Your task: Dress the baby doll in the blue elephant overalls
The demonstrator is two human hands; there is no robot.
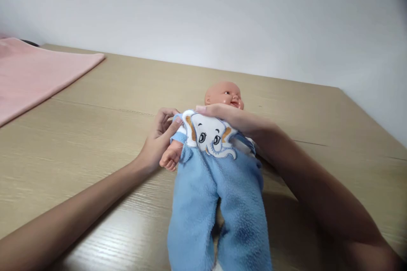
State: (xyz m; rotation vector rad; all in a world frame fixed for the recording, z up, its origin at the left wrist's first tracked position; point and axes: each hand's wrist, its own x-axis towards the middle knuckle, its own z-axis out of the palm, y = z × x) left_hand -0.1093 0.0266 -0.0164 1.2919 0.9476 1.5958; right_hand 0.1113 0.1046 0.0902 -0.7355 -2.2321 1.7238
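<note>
A baby doll (222, 92) lies on its back on the wooden table (127, 84), with its bald head at the far end and its legs at the near end; its face is turned to the right, and its mouth is open in a smile. It wears fuzzy blue overalls (197, 194), with a white elephant face (208, 133) on the chest; the elephant has big eyes, orange inside its ears, and a trunk that curls to the right.

The person's left hand (159, 133) is at the left side of the doll's chest; its fingers are curled and its thumb is close to them, in a narrow pinch on the blue cloth by the shoulder; the doll's small hand (171, 159) pokes out just nearer than that.

The person's right hand (237, 115) comes in from the right and lies over the top of the chest, just nearer than the doll's chin; one fingertip touches the top edge of the elephant face; the other fingers are hidden, so one cannot tell if they hold the cloth.

A pink cloth (41, 72) lies far to the left, well apart from the doll; a pale wall (197, 17) stands behind the table.
</note>
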